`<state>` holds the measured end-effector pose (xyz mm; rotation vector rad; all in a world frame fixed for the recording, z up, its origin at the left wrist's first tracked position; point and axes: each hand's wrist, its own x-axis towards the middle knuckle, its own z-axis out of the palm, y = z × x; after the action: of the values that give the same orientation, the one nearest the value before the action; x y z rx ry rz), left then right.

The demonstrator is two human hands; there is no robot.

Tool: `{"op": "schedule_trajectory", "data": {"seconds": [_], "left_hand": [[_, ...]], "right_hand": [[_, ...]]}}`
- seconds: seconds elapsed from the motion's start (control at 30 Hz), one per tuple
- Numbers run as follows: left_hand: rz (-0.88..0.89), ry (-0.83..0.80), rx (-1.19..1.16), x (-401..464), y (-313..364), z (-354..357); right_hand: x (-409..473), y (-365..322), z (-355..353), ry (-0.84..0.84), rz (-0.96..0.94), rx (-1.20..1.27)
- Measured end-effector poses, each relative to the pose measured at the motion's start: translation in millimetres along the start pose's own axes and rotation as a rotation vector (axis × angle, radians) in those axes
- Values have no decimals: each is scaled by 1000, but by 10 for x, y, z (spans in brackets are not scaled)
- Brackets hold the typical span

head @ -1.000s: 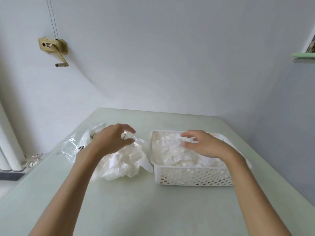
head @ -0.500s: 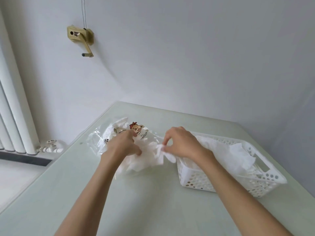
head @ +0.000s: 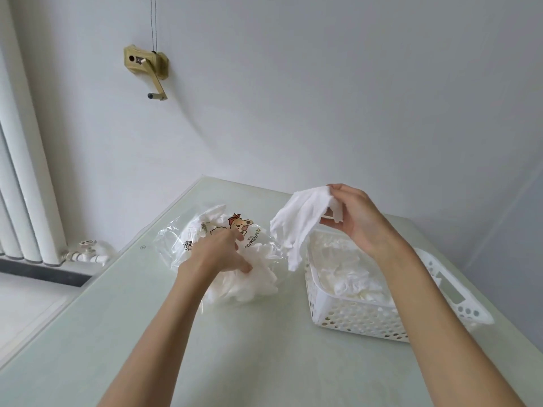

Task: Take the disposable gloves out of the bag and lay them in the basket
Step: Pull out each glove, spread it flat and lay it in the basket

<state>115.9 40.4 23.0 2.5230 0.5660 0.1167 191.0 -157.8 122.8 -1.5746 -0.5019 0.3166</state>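
Observation:
A clear plastic bag (head: 182, 245) with a cartoon print lies on the pale green table, and a heap of white disposable gloves (head: 249, 286) spills from its mouth. My left hand (head: 214, 257) presses down on the bag and the heap, fingers closed on them. My right hand (head: 355, 218) pinches one white glove (head: 296, 224) and holds it in the air above the left end of the white perforated basket (head: 352, 318). The glove hangs down past the basket's near-left corner. More white gloves (head: 346, 274) lie inside the basket.
The table (head: 147, 333) stands against a white wall, its left edge near a radiator (head: 26, 177) and a pipe valve (head: 86, 251). A brass crank fitting (head: 147, 66) hangs on the wall above. The basket's handle end (head: 458, 298) points right.
My right hand has pulled one glove out of the heap and lifted it up and right, over the basket. My left hand stays on the bag. The camera view has shifted.

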Motion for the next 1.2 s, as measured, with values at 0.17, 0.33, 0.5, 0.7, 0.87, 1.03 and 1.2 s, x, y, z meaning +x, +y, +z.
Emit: {"op": "schedule_trajectory", "data": {"seconds": [0.17,0.33,0.5,0.7,0.87,1.03,1.2], "left_hand": [[33,-44,-22,30,-8,9],[146,-79,-202,-52,138,-219],[314,-187,-654,-451,708,-332],[418,-106,-443,-445,815,-168],[403,-122,-618,-439,677,-322],[435,-71,-620,-471,690,-358],[397,-96,-612,-445,699,-309]], "right_hand": [[-242,-57,-144,-131,53,301],[-372,68,-243,-143,80,343],[-475,198,-351,-207,58,326],[-527,210,-587,-144,-87,159],[-623,124,-883,-127,-173,-360],[-683,84,-979,-128,-151,-470],[-654,137,-958,-127,1,-337]]}}
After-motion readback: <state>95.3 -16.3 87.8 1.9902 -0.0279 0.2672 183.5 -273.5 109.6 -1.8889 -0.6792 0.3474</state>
